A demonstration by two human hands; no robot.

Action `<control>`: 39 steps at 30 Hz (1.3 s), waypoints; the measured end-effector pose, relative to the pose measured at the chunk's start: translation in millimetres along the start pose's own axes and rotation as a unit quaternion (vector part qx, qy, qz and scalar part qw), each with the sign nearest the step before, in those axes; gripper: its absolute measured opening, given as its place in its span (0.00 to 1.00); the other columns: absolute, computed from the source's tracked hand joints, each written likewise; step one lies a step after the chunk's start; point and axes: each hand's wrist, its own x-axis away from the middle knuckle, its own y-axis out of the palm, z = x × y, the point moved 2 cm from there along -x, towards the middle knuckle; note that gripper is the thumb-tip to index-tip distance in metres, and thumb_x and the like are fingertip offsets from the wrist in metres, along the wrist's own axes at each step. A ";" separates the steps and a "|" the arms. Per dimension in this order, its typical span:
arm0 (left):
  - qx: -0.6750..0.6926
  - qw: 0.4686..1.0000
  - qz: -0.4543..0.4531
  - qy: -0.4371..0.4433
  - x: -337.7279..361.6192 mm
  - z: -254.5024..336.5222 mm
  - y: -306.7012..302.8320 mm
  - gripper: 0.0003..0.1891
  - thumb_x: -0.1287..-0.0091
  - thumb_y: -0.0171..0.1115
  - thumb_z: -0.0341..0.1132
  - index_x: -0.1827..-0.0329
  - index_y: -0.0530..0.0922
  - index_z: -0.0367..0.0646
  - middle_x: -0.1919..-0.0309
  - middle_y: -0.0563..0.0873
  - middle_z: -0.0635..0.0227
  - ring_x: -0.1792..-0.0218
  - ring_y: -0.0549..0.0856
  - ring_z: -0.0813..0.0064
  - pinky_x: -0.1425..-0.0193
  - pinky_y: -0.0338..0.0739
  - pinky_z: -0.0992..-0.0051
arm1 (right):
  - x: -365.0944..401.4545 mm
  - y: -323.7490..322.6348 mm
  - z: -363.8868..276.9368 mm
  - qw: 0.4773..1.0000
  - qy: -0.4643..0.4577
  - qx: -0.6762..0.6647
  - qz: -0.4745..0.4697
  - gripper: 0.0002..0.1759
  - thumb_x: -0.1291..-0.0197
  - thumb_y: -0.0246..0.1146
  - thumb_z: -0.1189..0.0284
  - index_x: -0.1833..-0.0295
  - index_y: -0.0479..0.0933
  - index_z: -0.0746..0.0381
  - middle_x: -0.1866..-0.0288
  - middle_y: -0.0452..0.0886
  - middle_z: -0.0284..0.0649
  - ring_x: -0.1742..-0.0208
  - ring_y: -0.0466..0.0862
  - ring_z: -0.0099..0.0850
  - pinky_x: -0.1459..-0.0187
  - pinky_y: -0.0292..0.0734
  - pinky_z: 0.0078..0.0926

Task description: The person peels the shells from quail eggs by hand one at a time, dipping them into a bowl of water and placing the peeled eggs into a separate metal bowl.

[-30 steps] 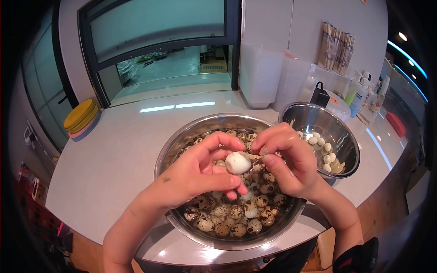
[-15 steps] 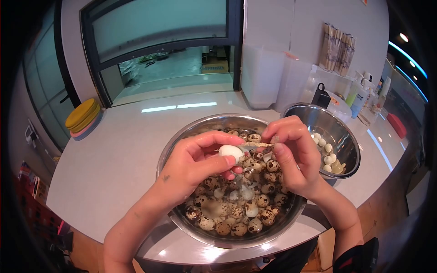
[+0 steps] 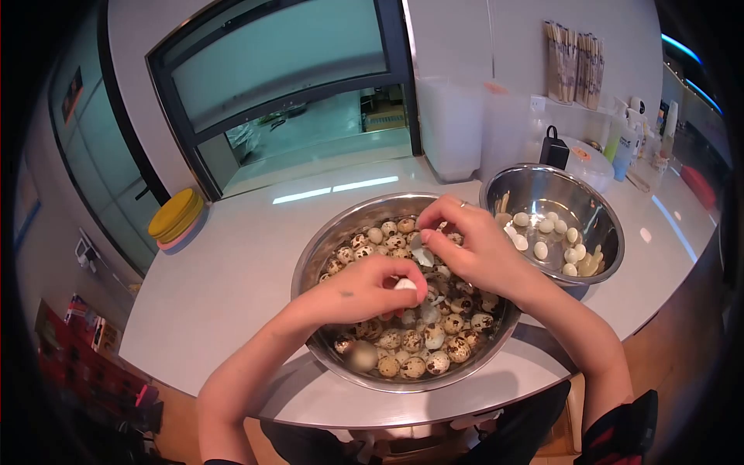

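A peeled quail egg shows white between the curled fingers and thumb of my left hand. Just to the upper right, my right hand pinches a torn piece of eggshell between thumb and fingertips, apart from the egg. Both hands are over a large steel bowl. Many speckled quail eggs lie in its water, with loose shell bits among them. Behind my right hand, a smaller steel bowl holds several peeled eggs and a pale yellowish thing that I cannot make out.
The bowls stand on a white counter. Yellow, pink and blue round pads are stacked at the left. A translucent bin stands by the pass-through window. Bottles, a black box with a loop and wall-hung chopsticks are at the right.
The right hand has pulled away from the egg with a shell piece. My left hand has turned over and lowered, covering more of the egg. The view has shifted.
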 end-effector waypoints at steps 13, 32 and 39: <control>-0.634 0.762 -0.123 -0.040 -30.3 -5.0 39.4 0.06 0.53 0.56 0.26 0.72 0.79 0.35 0.74 0.82 0.55 0.71 0.83 0.57 0.68 0.77 0.65 | 5.1 10.6 5.2 0.989 -0.020 0.106 -0.103 0.10 0.46 0.55 0.67 0.68 0.74 0.64 0.74 0.78 0.47 0.69 0.79 0.45 0.67 0.71 0.41; 0.063 0.998 0.011 -0.013 -42.4 58.8 -33.5 0.05 0.42 0.61 0.30 0.70 0.73 0.44 0.71 0.76 0.75 0.79 0.67 0.90 0.79 0.56 0.89 | 3.1 7.5 18.4 0.969 0.069 0.202 -0.122 0.11 0.47 0.53 0.68 0.64 0.76 0.64 0.72 0.79 0.52 0.67 0.80 0.49 0.64 0.74 0.44; -0.095 0.989 -0.111 0.025 -127.3 74.2 19.0 0.08 0.41 0.60 0.34 0.61 0.75 0.42 0.70 0.77 0.74 0.70 0.73 0.88 0.70 0.65 0.86 | 17.9 15.1 8.3 0.879 0.067 0.198 -0.429 0.15 0.44 0.54 0.64 0.62 0.78 0.64 0.69 0.80 0.52 0.65 0.80 0.47 0.59 0.74 0.42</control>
